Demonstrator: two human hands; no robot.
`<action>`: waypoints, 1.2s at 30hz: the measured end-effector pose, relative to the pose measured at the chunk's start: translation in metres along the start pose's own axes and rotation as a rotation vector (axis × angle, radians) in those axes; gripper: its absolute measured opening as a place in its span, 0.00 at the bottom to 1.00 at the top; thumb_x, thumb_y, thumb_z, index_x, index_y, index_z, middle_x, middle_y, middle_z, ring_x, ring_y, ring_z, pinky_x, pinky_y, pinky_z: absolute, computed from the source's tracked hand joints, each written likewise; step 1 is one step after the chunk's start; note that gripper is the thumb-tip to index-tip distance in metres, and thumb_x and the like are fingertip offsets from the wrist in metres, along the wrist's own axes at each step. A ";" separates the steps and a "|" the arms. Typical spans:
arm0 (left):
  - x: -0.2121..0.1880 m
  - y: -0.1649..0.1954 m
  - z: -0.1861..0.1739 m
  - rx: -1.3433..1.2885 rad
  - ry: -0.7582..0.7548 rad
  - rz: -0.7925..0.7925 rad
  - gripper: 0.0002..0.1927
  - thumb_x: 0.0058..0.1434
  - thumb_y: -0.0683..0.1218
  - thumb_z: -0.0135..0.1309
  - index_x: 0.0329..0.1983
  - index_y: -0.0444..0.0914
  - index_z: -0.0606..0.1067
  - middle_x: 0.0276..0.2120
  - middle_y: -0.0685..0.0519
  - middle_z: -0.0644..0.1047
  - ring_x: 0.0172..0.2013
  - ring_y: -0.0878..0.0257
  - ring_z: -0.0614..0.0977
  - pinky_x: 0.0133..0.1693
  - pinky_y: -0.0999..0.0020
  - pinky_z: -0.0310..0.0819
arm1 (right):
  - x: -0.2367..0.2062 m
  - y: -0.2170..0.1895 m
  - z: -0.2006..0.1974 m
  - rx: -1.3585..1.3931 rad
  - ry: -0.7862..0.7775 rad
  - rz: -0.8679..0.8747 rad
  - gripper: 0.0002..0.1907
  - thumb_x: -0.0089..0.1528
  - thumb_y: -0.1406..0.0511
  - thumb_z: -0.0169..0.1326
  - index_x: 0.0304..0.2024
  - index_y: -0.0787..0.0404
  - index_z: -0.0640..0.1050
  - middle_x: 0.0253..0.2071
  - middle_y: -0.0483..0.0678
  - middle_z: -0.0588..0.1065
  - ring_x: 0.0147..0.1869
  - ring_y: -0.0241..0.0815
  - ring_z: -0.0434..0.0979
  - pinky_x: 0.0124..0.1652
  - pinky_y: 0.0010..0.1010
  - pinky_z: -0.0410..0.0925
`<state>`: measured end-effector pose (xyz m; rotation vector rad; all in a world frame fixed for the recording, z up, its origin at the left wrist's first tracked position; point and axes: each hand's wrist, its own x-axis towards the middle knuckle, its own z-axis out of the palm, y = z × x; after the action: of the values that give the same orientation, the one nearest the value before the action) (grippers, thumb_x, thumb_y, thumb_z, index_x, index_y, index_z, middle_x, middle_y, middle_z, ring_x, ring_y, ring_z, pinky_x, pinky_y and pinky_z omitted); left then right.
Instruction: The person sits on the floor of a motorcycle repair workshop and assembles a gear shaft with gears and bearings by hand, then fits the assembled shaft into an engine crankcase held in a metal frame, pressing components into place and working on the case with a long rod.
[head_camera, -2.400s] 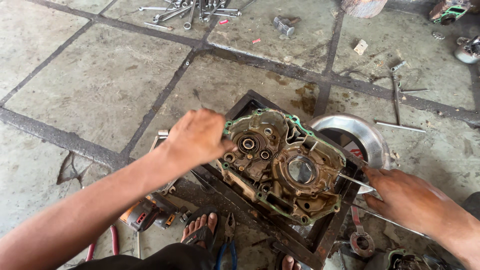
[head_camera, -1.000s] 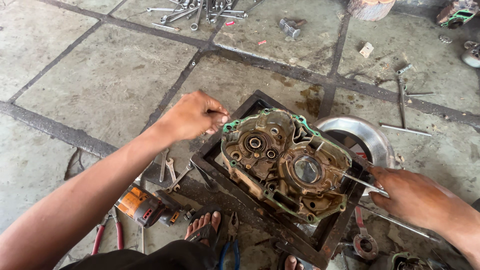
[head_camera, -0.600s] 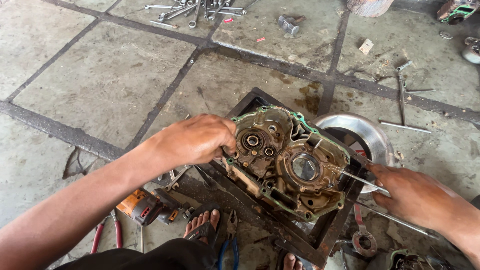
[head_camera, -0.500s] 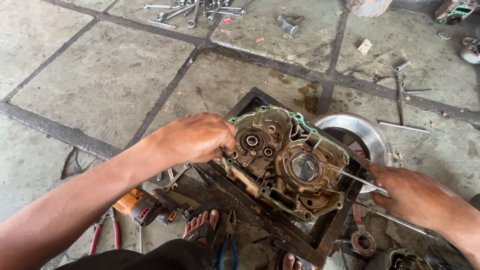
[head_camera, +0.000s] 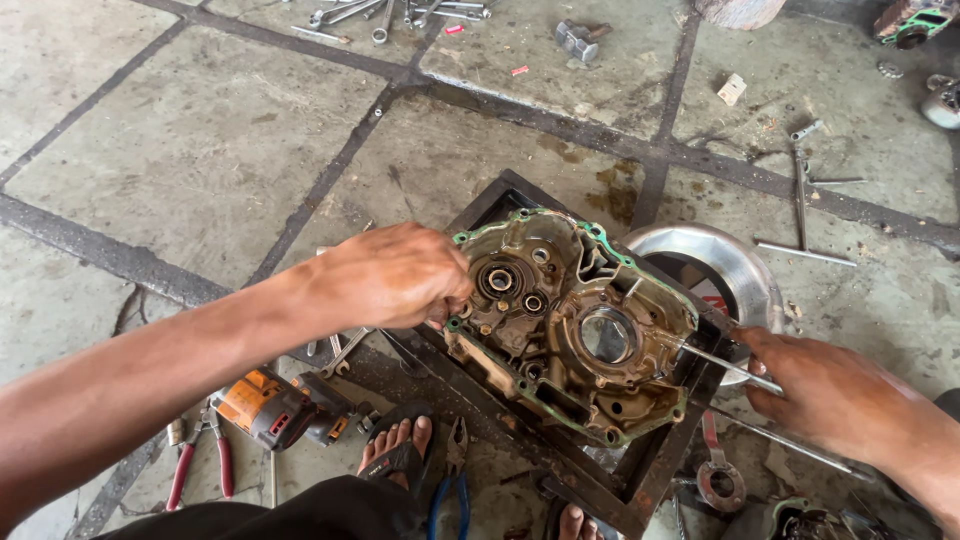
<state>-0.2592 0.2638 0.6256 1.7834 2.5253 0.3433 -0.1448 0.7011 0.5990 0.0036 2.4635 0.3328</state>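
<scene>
A dirty brown engine crankcase half (head_camera: 565, 330) with a green gasket round its rim lies tilted on a dark square metal frame (head_camera: 655, 470). My left hand (head_camera: 395, 275) grips the case's left edge, fingers curled over it. My right hand (head_camera: 835, 395) holds a thin metal rod (head_camera: 725, 365) whose tip touches the right side of the case near the large round opening.
A shiny metal bowl (head_camera: 700, 250) sits behind the frame. An orange power tool (head_camera: 275, 405), red-handled pliers (head_camera: 195, 460), blue-handled pliers (head_camera: 450, 480) and my sandalled foot (head_camera: 400, 450) lie near the front. Wrenches (head_camera: 385, 12), a hammer (head_camera: 580, 38) and loose rods (head_camera: 805, 250) are scattered on the concrete floor.
My left hand came back from the frame's left corner onto the case's left edge and gripped it. The case tilted a little. My right hand stayed with the rod.
</scene>
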 end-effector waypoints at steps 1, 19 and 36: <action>-0.005 0.002 0.001 0.013 0.007 -0.026 0.06 0.56 0.37 0.61 0.27 0.36 0.74 0.25 0.49 0.78 0.31 0.56 0.81 0.39 0.58 0.80 | -0.001 0.000 -0.001 0.009 -0.015 0.019 0.40 0.65 0.52 0.52 0.73 0.53 0.53 0.67 0.50 0.69 0.66 0.42 0.77 0.67 0.31 0.72; -0.015 0.004 0.000 -0.030 -0.020 -0.087 0.09 0.56 0.31 0.55 0.33 0.36 0.80 0.33 0.48 0.81 0.37 0.54 0.85 0.41 0.60 0.81 | 0.001 -0.013 0.003 -0.032 0.010 0.012 0.41 0.64 0.50 0.53 0.73 0.54 0.52 0.68 0.53 0.67 0.67 0.44 0.76 0.66 0.32 0.72; 0.009 0.027 -0.004 -0.112 -0.083 -0.129 0.12 0.51 0.41 0.67 0.39 0.38 0.81 0.37 0.50 0.83 0.45 0.55 0.81 0.52 0.56 0.75 | -0.009 -0.010 0.001 0.031 -0.054 0.051 0.41 0.65 0.52 0.52 0.75 0.53 0.50 0.66 0.51 0.71 0.65 0.43 0.79 0.65 0.31 0.76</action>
<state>-0.2377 0.2799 0.6362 1.5544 2.4947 0.3881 -0.1364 0.6911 0.6009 0.0876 2.4178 0.3123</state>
